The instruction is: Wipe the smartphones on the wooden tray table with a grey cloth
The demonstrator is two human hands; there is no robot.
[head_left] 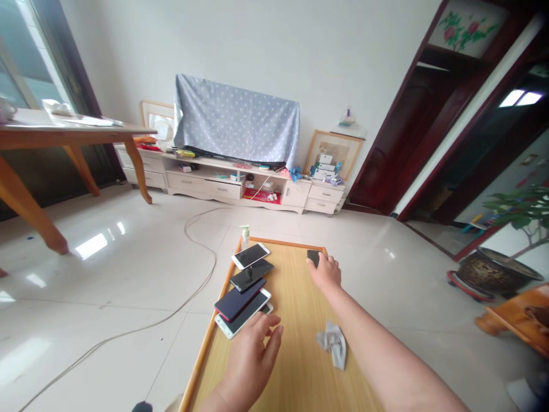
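A small wooden table (295,355) stands in front of me. Along its left edge lies a row of several phones: a white one (250,255) farthest, a black one (251,275), a dark blue one (239,299) and a white one (242,315) nearest. My left hand (254,356) hovers with fingers apart, its fingertips touching the nearest phones. My right hand (326,271) reaches to the table's far right corner and rests its fingers on a dark phone (313,257). A crumpled grey cloth (334,341) lies beside my right forearm.
A small pump bottle (245,236) stands at the table's far left corner. A white cable (195,240) runs across the tiled floor. A wooden table (51,137) is at left, a TV cabinet (240,183) at the wall, a potted plant (493,269) at right.
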